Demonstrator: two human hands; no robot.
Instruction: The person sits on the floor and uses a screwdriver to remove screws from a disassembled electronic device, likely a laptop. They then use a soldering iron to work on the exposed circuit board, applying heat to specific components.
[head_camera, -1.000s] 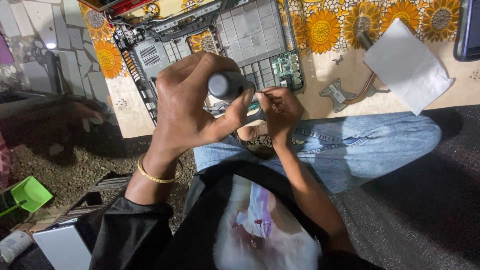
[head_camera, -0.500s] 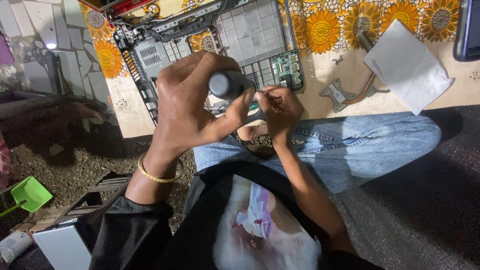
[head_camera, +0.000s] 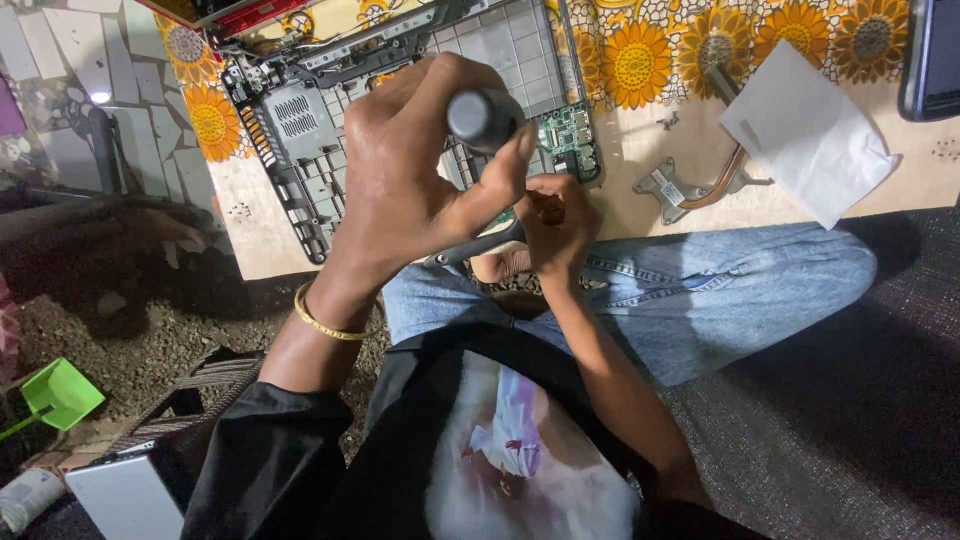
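My left hand (head_camera: 420, 190), with a gold bangle on its wrist, is wrapped around a screwdriver with a black round handle (head_camera: 485, 118), held upright over my lap. Just right of it and touching its thumb, my right hand (head_camera: 555, 225) has its fingers pinched on a small part below the handle; the part is mostly hidden. A dark grey strip (head_camera: 470, 245) sticks out between the two hands. Behind them lies an opened grey laptop base (head_camera: 300, 130) with a small green circuit board (head_camera: 565, 130) at its near right corner.
A sunflower-print cloth (head_camera: 640, 60) covers the floor. On it lie a copper heat pipe with a metal bracket (head_camera: 690, 190), a white folded cloth (head_camera: 805, 135) and a dark device (head_camera: 935, 60). A green scoop (head_camera: 60, 395) and a white box (head_camera: 120, 495) sit at the lower left.
My left hand has lifted the screwdriver handle up and slightly right. My right hand stays in nearly the same spot.
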